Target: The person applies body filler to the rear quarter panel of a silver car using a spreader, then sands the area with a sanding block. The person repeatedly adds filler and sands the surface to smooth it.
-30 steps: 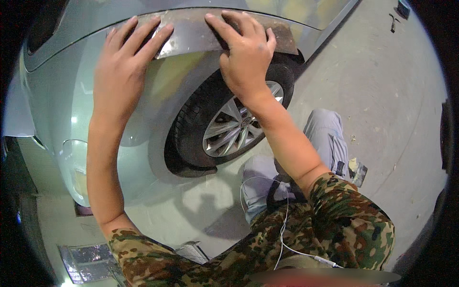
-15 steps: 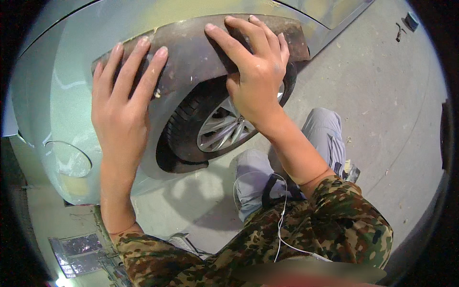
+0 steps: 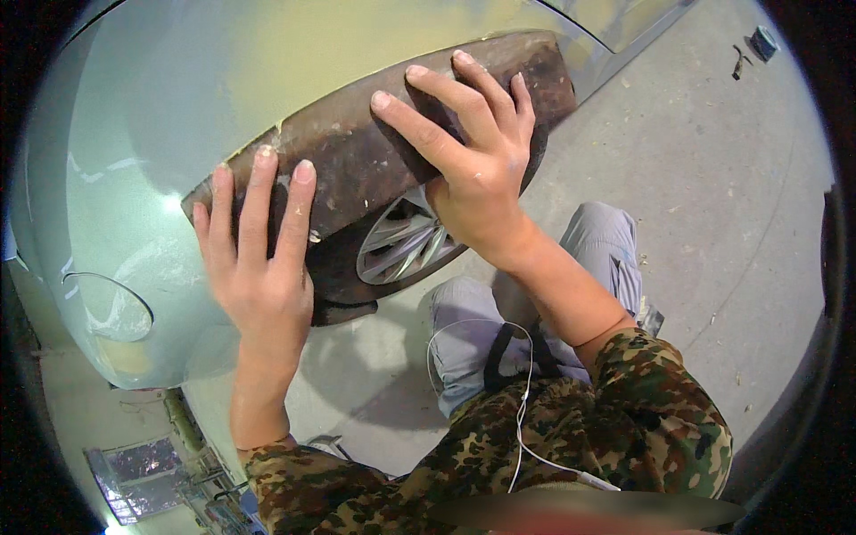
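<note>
A long, dark brown, bendable sheet [image 3: 348, 165] lies curved against the car's fender [image 3: 116, 160], across the top of the wheel arch. Along its upper edge runs a pale yellow patch [image 3: 330, 45] on the grey-green paint. My left hand [image 3: 267, 276] holds the sheet's left part, fingers spread over its face and the thumb hidden. On the right part, my right hand [image 3: 486, 192] has its fingers fanned across the sheet, with the thumb mostly hidden near the lower edge. Below the sheet shows part of the wheel [image 3: 406, 245] with silver spokes.
My knees [image 3: 464, 334] are bent close to the wheel. A white earphone cord [image 3: 526, 410] hangs in front of me. On the concrete floor [image 3: 695, 205] at the far right lie a dark round object [image 3: 762, 43] and a small dark tool [image 3: 740, 62]. A window [image 3: 143, 473] appears at lower left.
Both hands and the brown sheet have moved down over the wheel arch, the left end most. More of the yellow patch shows above, and less of the tyre below.
</note>
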### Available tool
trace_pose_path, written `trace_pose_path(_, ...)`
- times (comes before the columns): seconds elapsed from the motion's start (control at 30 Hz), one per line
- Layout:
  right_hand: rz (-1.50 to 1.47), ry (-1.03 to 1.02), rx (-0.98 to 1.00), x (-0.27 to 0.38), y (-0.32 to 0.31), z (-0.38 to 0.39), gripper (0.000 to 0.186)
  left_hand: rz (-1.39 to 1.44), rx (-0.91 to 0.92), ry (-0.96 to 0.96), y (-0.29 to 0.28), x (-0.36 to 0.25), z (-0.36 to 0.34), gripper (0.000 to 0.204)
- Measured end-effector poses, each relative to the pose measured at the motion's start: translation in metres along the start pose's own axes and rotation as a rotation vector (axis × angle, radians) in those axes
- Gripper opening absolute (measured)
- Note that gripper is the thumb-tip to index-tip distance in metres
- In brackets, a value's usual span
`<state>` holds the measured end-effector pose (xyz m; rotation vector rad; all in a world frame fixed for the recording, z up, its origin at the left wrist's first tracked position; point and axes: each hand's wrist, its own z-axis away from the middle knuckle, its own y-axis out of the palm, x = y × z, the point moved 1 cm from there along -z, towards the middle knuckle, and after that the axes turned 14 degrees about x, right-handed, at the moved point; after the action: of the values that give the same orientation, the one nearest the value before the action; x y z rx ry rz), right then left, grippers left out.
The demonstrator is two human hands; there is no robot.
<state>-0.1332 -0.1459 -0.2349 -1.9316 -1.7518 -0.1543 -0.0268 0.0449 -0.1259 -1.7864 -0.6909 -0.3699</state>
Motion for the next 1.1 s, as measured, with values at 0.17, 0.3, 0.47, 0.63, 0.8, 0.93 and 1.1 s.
trace_pose_path(0.17, 0.002, -0.027, 0.051, -0.011, 0.020, 0.012, 0.043, 0.055, -0.012, -0.053, 0.036, -0.002, 0.012, 0.054)
trace_pose_path(0.3, 0.028, -0.026, 0.189, -0.016, 0.028, 0.034, 0.041, 0.153, 0.098, -0.013, 0.056, -0.012, 0.033, 0.055)
trace_pose_path(0.47, 0.048, -0.114, 0.426, -0.017, -0.006, 0.100, 0.030, 0.382, 0.410, -0.016, 0.060, -0.081, 0.077, 0.062)
trace_pose_path(0.63, 0.143, -0.097, 0.602, -0.043, -0.029, 0.144, 0.027, 0.427, 0.474, 0.031, 0.089, -0.131, 0.077, 0.067)
trace_pose_path(0.8, 0.252, -0.101, 0.717, -0.063, -0.046, 0.149, 0.025, 0.472, 0.530, 0.091, 0.111, -0.166, 0.059, 0.066)
trace_pose_path(0.93, 0.288, -0.101, 0.679, -0.067, -0.069, 0.143, 0.028, 0.697, 0.355, 0.102, 0.144, -0.180, 0.038, 0.047)
trace_pose_path(1.1, -0.231, -0.059, 0.338, -0.090, -0.139, 0.237, 0.020, 1.116, 0.128, -0.262, 0.184, -0.206, 0.049, 0.045)
